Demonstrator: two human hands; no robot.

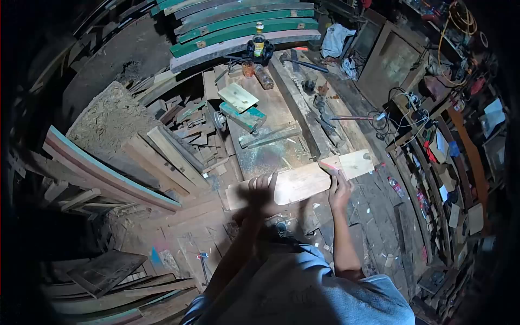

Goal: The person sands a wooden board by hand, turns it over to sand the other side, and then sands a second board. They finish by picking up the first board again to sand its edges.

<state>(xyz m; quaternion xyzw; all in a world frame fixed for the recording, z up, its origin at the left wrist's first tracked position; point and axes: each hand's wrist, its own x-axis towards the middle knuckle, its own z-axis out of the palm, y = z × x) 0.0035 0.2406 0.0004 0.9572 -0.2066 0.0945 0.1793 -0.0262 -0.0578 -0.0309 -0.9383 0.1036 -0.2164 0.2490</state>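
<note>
A pale wooden board [300,183] lies crosswise in front of me. My left hand [262,196] rests on its left part with fingers apart, mostly in shadow. At the board's right end is my right hand [340,190], its fingers bent together around a thin red-and-green stick [326,167], like a pencil, right at the board's edge. A second pale board piece [355,163] extends to the right beyond that hand. Most of the stick is hidden by the fingers.
Beyond the boards is a worktable [265,157] with a green-edged block [244,116], a thick beam [297,103], a hammer [306,64] and a bottle [259,43]. Scrap wood [189,122] heaps up on the left. Cables [411,105] and clutter crowd the right.
</note>
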